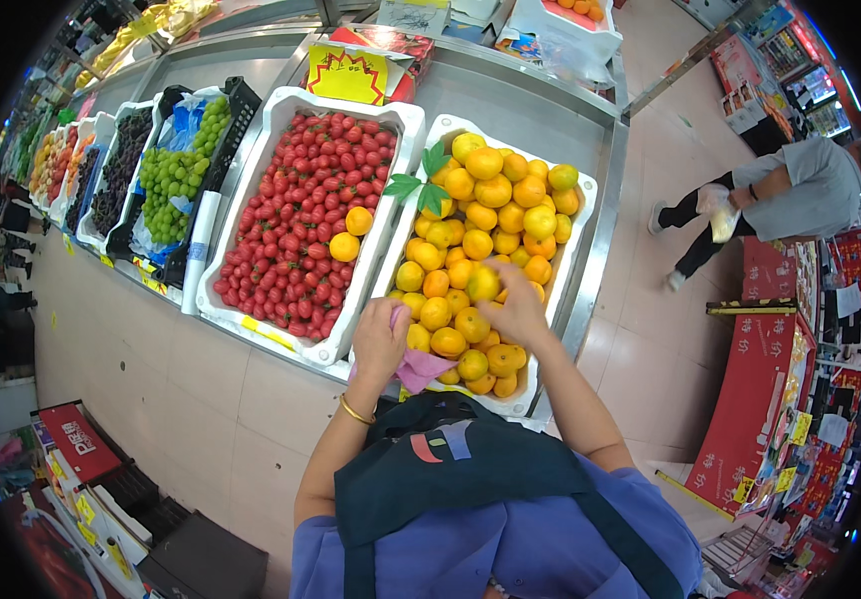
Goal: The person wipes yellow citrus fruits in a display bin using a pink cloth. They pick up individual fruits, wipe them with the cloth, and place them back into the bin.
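My right hand (518,308) is over a white foam crate (586,201) of mandarins, its fingers around a greenish-yellow mandarin (483,284) that looks slightly blurred. A pink cloth (421,368) is bunched in my left hand (381,338) at the crate's near left corner, and part of it hangs over the fruit. Orange and yellow mandarins (477,244) are heaped higher at the crate's far end. Green leaves (431,198) lie at its left rim. In the neighbouring foam crate (409,120) are red cherry tomatoes (303,224), with two mandarins (345,246) on top.
Farther left stand a black crate (239,112) of green grapes (176,180) and a plastic roll (200,251). A yellow sign (348,73) stands behind the tomatoes. The metal display edge (601,254) runs along the right. A person (797,187) walks in the right aisle, near red promotional stands (745,404).
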The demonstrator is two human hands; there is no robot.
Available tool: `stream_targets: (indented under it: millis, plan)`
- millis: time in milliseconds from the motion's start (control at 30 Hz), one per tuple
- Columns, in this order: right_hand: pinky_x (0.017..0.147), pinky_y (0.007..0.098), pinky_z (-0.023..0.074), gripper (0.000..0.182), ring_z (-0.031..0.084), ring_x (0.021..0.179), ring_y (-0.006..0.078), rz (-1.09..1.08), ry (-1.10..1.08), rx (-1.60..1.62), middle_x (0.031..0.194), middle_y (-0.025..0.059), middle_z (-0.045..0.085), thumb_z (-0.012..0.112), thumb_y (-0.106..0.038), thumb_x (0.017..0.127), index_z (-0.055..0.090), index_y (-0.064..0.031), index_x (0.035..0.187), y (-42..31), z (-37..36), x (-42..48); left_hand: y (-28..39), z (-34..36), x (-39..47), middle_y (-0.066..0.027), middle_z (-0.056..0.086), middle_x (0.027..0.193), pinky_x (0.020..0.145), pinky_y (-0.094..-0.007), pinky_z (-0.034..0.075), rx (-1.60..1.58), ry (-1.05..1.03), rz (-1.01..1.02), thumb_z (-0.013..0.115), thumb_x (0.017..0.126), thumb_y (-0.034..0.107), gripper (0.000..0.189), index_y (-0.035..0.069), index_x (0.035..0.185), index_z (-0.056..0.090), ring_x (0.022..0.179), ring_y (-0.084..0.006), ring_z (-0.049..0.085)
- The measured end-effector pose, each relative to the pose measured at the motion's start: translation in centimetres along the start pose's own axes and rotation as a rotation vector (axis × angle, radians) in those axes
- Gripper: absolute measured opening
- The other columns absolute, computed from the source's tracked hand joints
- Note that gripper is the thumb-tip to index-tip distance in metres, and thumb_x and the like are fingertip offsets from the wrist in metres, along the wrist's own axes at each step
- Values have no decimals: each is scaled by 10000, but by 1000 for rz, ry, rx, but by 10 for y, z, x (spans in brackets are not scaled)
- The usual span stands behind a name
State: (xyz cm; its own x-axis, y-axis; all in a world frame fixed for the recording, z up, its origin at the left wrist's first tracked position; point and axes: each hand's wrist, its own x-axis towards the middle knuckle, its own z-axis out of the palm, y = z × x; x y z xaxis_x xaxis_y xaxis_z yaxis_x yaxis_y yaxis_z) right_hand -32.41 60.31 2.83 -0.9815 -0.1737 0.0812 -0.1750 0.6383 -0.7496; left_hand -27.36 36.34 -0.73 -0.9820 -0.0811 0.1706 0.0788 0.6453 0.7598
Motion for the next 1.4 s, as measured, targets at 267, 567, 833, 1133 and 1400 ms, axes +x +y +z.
stream_targets:
  millis: [267, 567, 833, 1133, 1400]
  plan:
    - [955, 466, 448, 553, 573, 1128, 337, 81, -221, -922, 1233, 167, 596, 742, -284, 790, 601, -91, 1288, 67, 4, 48, -40, 27, -22, -121, 634, 946, 738, -441, 517, 181, 80, 34, 646, 912, 201, 140, 77, 969, 615, 871, -341, 626]
    - [982, 519, 326, 457, 588, 1075, 283, 301, -81, -699, 1012, 100, 705, 692, -461, 833, 689, -76, 1080, 68, 53, 85, -42, 26, -22, -101, 640, 917, 703, -429, 520, 140, 101, 53, 644, 919, 203, 126, 84, 955, 620, 841, -329, 630]
    - [1013, 443, 373, 447, 601, 1054, 272, 257, 57, -145, 1091, 122, 674, 738, -308, 839, 633, -44, 1184, 62, 37, 44, -42, 25, -23, -106, 639, 908, 714, -432, 516, 118, 115, 57, 643, 924, 205, 130, 82, 958, 617, 841, -334, 630]
    - [804, 273, 512, 444, 595, 901, 167, 123, -242, 489, 1117, 86, 555, 669, -165, 904, 557, -25, 1310, -4, 52, -42, 13, 23, -7, -140, 660, 970, 790, -408, 524, -105, 244, 249, 646, 903, 121, 156, 38, 1035, 634, 900, -344, 637]
    - [916, 293, 500, 418, 582, 1068, 175, 185, -354, 885, 1180, 92, 540, 642, -60, 883, 541, -19, 1286, -19, 51, -43, 21, 20, 6, -71, 644, 1021, 864, -290, 486, -791, -200, -487, 511, 1028, 247, 258, 16, 1063, 620, 978, -159, 605]
